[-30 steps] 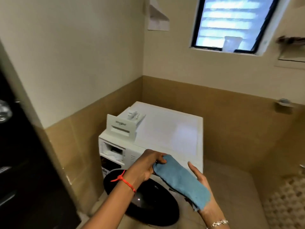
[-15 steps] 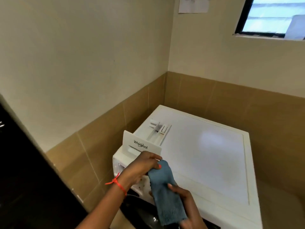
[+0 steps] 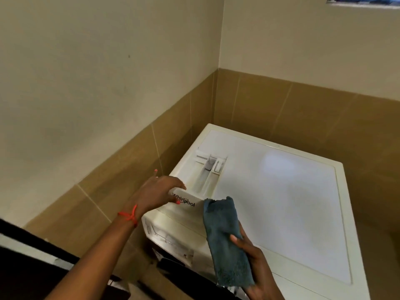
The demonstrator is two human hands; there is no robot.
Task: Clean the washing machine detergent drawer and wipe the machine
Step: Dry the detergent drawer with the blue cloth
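Gripping detergent drawer front with my left hand, near-left atop washing machine; my right hand clasps blue cloth.

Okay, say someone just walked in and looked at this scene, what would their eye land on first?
The folded blue cloth stands out most, held in the right hand over the front edge of the white washing machine. Next is the detergent drawer, lying on the machine's top at its front left corner, its Whirlpool panel gripped by the left hand. A red thread circles that wrist.
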